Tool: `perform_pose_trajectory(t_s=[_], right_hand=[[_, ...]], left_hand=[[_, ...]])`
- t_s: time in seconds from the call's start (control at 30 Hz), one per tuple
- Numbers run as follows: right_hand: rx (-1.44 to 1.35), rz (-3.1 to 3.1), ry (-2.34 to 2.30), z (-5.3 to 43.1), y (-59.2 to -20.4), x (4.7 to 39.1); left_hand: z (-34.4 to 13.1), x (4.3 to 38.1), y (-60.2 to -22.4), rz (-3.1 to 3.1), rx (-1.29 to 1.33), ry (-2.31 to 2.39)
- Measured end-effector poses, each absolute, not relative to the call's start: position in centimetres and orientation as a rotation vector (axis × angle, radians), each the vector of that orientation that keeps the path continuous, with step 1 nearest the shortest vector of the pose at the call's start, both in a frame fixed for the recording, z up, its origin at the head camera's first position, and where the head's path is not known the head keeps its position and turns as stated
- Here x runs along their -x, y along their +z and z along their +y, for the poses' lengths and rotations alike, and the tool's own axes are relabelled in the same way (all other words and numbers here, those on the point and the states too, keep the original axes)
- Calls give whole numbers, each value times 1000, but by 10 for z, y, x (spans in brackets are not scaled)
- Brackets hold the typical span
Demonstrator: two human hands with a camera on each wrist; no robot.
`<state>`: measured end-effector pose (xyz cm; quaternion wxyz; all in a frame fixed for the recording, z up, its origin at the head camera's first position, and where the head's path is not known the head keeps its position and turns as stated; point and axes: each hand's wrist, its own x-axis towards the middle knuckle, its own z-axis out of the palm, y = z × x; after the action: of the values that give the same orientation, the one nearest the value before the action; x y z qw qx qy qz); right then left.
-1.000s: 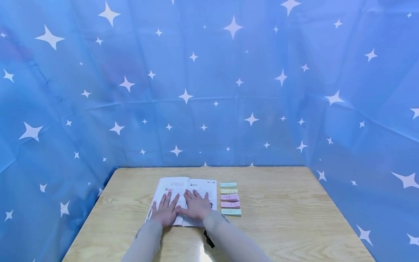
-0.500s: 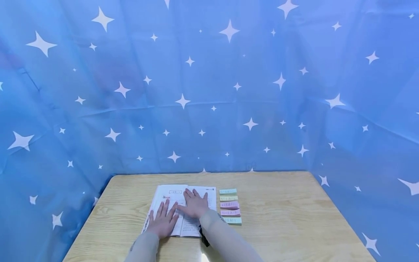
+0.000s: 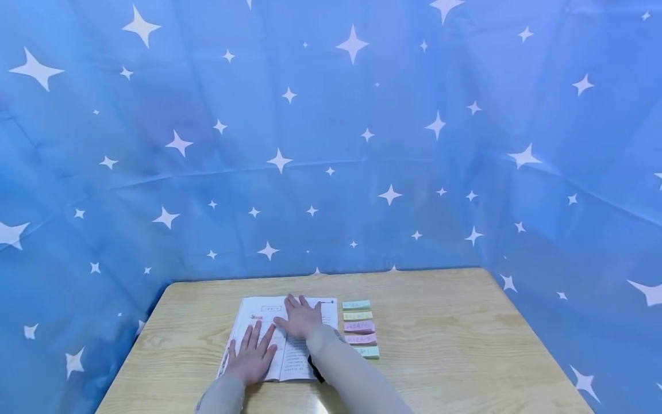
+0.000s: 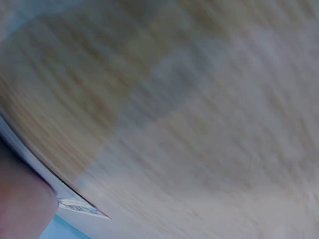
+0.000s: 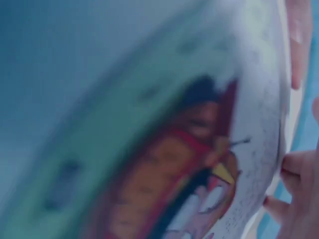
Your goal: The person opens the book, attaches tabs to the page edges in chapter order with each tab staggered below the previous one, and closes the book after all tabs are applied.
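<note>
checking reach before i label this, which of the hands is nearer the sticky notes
Right. The right hand rests on the open book, just left of the sticky notes; the left hand rests farther left on that book, nearer its lower edge.

The book [image 3: 282, 353] lies open, face up, here on the table [image 3: 455, 339], white pages spread and printed with dark text; a boxed heading [image 3: 271, 309] sits near the top of the left page; the left hand [image 3: 250, 359] rests low on that page, fingers spread; the right hand [image 3: 301, 318] lies higher, across the fold; up close, a blurred, colourful cartoon [image 5: 199, 189] shows in print!
</note>
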<state>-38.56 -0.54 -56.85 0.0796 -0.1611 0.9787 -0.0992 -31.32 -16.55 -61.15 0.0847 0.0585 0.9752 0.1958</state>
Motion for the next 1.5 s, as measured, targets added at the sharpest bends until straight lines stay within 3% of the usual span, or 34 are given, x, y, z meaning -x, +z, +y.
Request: perform_pose_trajectory(t_s=[0.27, 0.57, 0.93, 1.5], right_hand=[[432, 2911, -217, -7, -575, 366], [569, 2854, -279, -11, -574, 339], [727, 2790, -295, 2, -570, 305], [838, 2756, -202, 10, -566, 282]], left_hand=[[-161, 309, -613, 2870, -176, 603], [-171, 307, -592, 2855, -191, 655], [-168, 309, -592, 2827, -172, 659], [-169, 309, -597, 2856, -174, 683]])
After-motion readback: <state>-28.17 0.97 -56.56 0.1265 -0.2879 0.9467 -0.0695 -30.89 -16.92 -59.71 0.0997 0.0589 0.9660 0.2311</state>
